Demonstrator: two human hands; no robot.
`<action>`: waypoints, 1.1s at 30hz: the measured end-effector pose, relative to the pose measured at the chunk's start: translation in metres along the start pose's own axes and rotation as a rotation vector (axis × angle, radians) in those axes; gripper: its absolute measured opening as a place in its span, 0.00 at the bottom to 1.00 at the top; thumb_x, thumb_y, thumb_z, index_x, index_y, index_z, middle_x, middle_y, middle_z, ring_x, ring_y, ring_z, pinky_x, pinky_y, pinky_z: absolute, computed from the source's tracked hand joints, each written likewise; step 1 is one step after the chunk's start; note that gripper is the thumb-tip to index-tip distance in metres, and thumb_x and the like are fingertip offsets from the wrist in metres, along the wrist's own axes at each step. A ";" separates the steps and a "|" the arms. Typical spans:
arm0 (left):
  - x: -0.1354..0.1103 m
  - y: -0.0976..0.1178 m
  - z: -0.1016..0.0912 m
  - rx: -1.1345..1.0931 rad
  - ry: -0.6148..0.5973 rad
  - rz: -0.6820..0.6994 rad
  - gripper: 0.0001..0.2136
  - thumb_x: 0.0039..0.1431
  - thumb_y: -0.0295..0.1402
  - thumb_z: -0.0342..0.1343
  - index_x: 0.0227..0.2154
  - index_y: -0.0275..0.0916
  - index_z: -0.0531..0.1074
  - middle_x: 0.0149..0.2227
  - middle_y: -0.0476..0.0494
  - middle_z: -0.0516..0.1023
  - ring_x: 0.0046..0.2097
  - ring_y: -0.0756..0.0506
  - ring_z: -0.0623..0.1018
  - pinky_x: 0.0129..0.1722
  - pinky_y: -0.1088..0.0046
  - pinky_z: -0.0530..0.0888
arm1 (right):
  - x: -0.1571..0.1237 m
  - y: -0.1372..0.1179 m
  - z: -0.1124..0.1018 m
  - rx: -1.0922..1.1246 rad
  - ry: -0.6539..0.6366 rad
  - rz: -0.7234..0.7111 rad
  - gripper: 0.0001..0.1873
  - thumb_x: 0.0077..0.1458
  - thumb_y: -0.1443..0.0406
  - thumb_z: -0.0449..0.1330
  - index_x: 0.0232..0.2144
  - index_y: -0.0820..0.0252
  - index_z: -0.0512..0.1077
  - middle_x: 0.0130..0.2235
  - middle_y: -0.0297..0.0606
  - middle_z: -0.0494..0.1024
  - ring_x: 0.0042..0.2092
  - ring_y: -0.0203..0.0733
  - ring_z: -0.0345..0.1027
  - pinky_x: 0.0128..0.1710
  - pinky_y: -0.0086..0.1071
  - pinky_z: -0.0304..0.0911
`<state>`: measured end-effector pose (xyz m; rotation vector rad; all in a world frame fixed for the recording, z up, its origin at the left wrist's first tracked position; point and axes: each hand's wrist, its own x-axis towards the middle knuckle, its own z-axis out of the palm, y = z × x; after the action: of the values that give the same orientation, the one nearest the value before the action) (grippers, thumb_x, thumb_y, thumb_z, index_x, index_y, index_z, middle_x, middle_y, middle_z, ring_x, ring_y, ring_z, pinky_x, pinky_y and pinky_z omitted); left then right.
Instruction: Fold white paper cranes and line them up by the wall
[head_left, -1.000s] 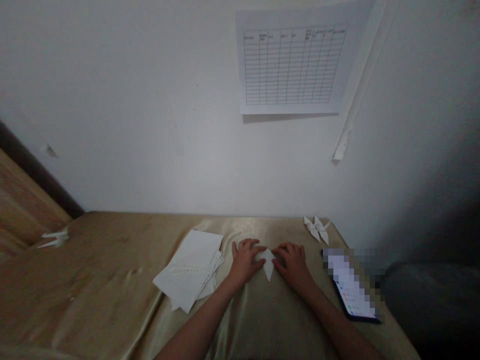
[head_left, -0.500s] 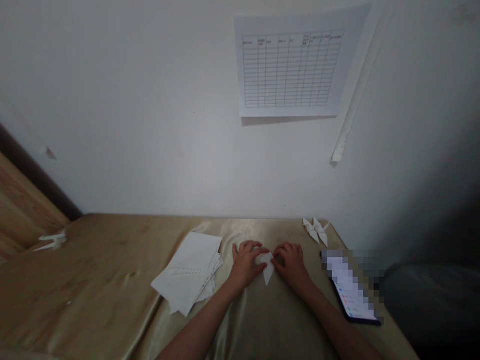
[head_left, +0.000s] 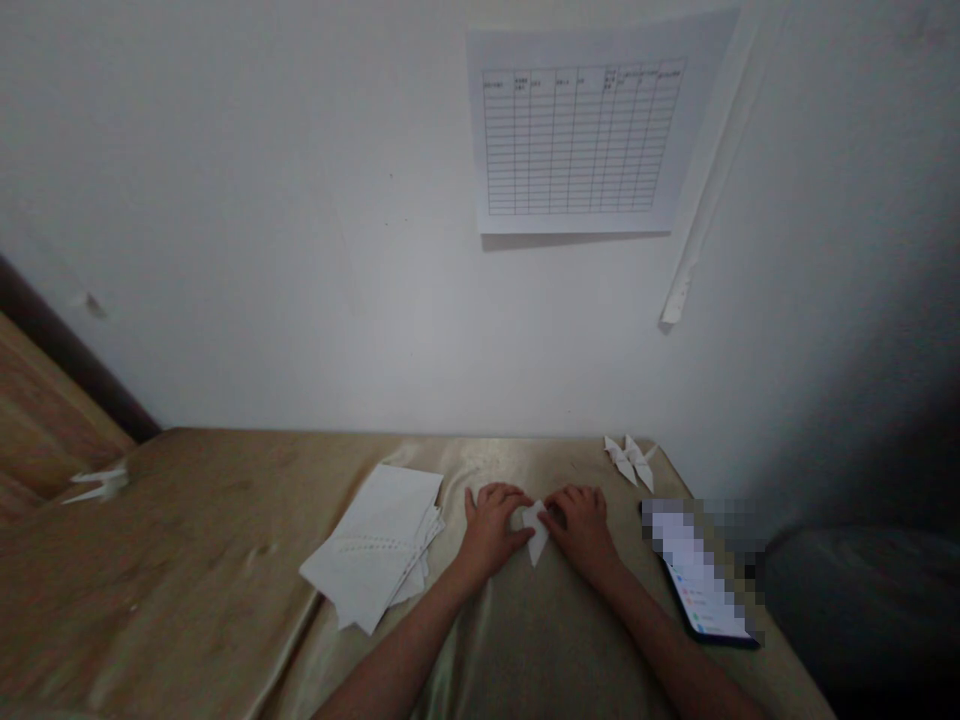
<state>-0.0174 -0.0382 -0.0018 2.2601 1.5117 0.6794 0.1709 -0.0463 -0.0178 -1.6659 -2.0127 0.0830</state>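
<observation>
A small white folded paper [head_left: 535,540], kite-shaped with its point toward me, lies on the tablecloth between my hands. My left hand [head_left: 493,522] grips its left edge, thumb low and index finger near the top corner. On the opposite edge, my right hand [head_left: 581,522] presses with thumb and index finger, the other fingers curled. Left of my hands rests a stack of white paper sheets [head_left: 382,540], slightly fanned. Two folded paper pieces [head_left: 630,462] with pointed ends sit at the back right of the table.
A phone [head_left: 701,580] with a lit, partly blurred screen lies at the table's right edge. The gold tablecloth [head_left: 202,540] has folds. White scraps [head_left: 105,484] are at the far left. A printed table sheet [head_left: 577,140] hangs on the wall behind.
My right thumb and index finger have shifted slightly up and left over the folded paper's upper right edge. My left hand stays nearly still.
</observation>
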 end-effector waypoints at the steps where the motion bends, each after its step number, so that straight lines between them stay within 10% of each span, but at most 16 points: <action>1: 0.000 0.000 0.000 -0.003 0.000 0.002 0.18 0.53 0.36 0.65 0.47 0.54 0.75 0.55 0.49 0.74 0.61 0.37 0.65 0.64 0.36 0.38 | 0.000 -0.001 -0.001 -0.007 0.001 0.001 0.08 0.60 0.58 0.59 0.37 0.52 0.75 0.41 0.37 0.77 0.50 0.50 0.64 0.59 0.53 0.47; 33: -0.003 -0.002 -0.005 0.040 -0.073 -0.004 0.13 0.50 0.43 0.68 0.41 0.54 0.78 0.59 0.50 0.71 0.62 0.36 0.64 0.64 0.37 0.41 | -0.014 -0.008 -0.021 0.000 -0.004 -0.260 0.09 0.61 0.66 0.58 0.34 0.49 0.78 0.38 0.31 0.80 0.54 0.44 0.65 0.67 0.61 0.21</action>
<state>-0.0225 -0.0401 0.0004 2.2847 1.5082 0.5639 0.1739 -0.0672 -0.0010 -1.3902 -2.2126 -0.0054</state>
